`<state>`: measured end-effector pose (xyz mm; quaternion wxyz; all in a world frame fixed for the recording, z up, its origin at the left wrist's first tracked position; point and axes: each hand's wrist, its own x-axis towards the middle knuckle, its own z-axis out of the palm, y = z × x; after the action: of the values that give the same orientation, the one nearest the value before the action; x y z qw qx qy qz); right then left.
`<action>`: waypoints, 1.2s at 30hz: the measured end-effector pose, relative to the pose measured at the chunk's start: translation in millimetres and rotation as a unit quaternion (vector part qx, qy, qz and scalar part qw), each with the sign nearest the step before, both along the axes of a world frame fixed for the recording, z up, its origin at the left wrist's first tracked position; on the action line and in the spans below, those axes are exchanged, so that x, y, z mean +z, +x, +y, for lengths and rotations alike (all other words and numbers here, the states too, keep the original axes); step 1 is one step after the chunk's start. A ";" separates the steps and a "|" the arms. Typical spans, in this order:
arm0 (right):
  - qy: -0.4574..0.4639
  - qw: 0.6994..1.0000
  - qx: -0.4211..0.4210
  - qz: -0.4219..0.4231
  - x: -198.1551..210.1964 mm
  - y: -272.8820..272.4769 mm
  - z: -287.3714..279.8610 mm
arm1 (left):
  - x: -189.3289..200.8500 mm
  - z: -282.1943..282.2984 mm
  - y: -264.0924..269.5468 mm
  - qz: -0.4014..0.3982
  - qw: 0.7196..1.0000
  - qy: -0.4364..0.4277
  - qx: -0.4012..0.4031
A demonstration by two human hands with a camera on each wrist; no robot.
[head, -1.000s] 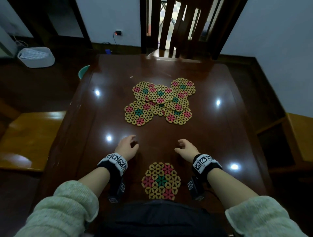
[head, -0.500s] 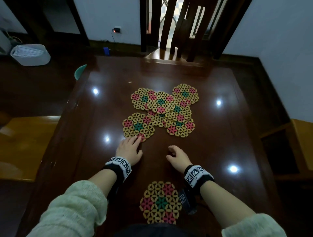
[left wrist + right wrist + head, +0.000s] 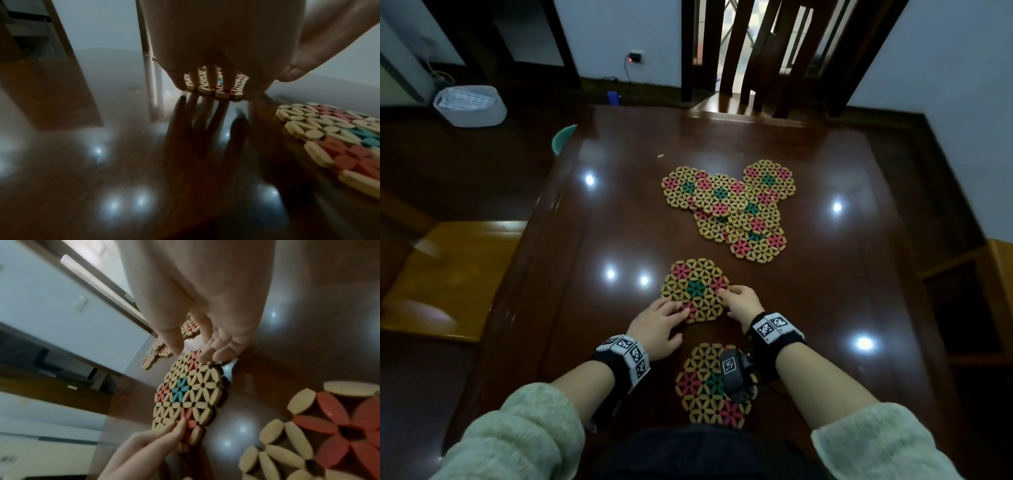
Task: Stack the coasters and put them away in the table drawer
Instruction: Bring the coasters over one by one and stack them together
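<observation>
Both hands on one coaster (image 3: 694,289) lying flat mid-surface (image 3: 842,274). Left hand (image 3: 654,327): straight fingers (image 3: 211,76) pressing its near edge. Right hand (image 3: 744,303): fingertips (image 3: 207,353) curled, touching its right edge, no grip closed round it. Second coaster (image 3: 705,383) just nearer the body. Overlapping pile of coasters (image 3: 732,209) farther back.
</observation>
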<state>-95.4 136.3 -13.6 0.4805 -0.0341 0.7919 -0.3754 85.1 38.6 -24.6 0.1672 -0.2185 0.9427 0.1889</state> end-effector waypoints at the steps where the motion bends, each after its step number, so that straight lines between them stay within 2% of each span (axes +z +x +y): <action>1: -0.002 1.000 -0.001 0.002 1.8 1.2 0.1 | 2.1 1.5 0.2 -0.006 1.000 0.000 -0.002; 7: 0.009 0.999 0.038 0.038 11.7 10.5 5.7 | 7.2 10.7 5.0 -0.039 0.999 0.014 -0.014; 10: 0.023 0.994 0.070 0.082 14.6 15.2 13.6 | 12.1 16.4 8.2 -0.043 0.999 0.031 -0.008; 12: 0.006 0.994 0.059 0.096 16.6 15.9 20.6 | 17.2 19.2 12.3 -0.023 0.998 0.054 0.011; 14: -0.036 0.998 0.013 0.055 21.0 15.8 29.9 | 27.2 23.3 15.4 0.032 0.996 0.070 0.053; 15: -0.060 0.998 -0.012 0.028 22.9 15.5 35.0 | 28.8 24.5 15.7 0.063 0.989 0.087 0.102; 16: -0.083 0.996 -0.033 0.000 26.3 16.2 40.6 | 30.8 25.7 15.6 0.094 0.974 0.122 0.166; 19: -0.143 0.986 -0.066 -0.064 35.9 20.1 61.0 | 23.4 25.9 12.5 0.115 0.896 0.258 0.343; 21: -0.177 0.977 -0.078 -0.095 42.2 24.4 74.8 | 15.2 27.1 12.1 0.119 0.855 0.323 0.387; 23: -0.184 0.974 -0.083 -0.107 44.9 28.4 87.1 | 12.1 31.9 12.2 0.151 0.832 0.358 0.396; 27: -0.139 0.986 -0.070 -0.067 36.5 33.8 106.8 | 18.5 47.9 15.6 0.200 0.816 0.345 0.418; 30: -0.116 0.990 -0.065 -0.040 31.5 38.8 120.6 | 21.5 61.9 22.9 0.205 0.809 0.359 0.419; 33: -0.091 0.993 -0.070 -0.016 26.5 43.6 133.0 | 16.9 70.0 32.0 0.188 0.819 0.355 0.411; 36: -0.052 0.998 -0.038 0.022 16.3 47.3 144.0 | 4.6 75.7 41.0 0.165 0.836 0.323 0.413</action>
<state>-48.1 280.3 2.6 0.4455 -0.0374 0.7824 -0.4337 126.1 114.3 -20.0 -0.0235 -0.4868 0.6641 0.5670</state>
